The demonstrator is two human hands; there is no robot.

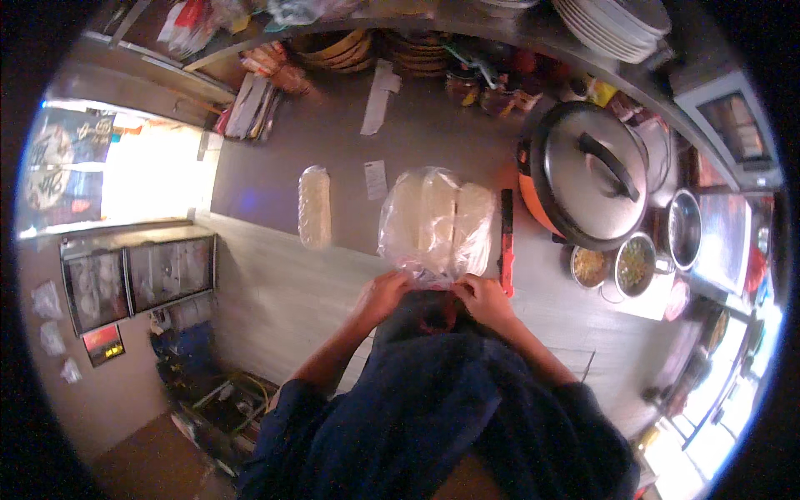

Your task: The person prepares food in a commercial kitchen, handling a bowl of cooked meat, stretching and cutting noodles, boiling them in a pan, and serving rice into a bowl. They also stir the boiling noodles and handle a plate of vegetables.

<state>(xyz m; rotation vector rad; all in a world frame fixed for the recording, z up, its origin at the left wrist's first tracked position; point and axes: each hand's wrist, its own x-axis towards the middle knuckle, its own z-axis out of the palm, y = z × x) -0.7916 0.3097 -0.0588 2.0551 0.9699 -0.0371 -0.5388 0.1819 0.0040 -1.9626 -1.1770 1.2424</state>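
A clear plastic bag (pixel 437 219) holding several long pale rolls, perhaps of dough, lies at the front edge of the dark counter. My left hand (pixel 389 292) grips the near left edge of the bag, and my right hand (pixel 484 297) pinches its near right edge with the fingertips. Apart from the bag, to the left, is a single long pale roll (pixel 315 206) that looks wrapped in plastic. A red and black long tool (pixel 507 250), its kind unclear, lies just right of the bag. Behind the bag is a small slip of paper (pixel 375 180).
A large lidded pot (pixel 587 172) stands on the right, with metal bowls of chopped food (pixel 634 265) near it. Baskets (pixel 331 53) and papers (pixel 250 106) line the back. Stacked white plates (pixel 615 25) sit on the shelf above. A chair (pixel 231 406) is at lower left.
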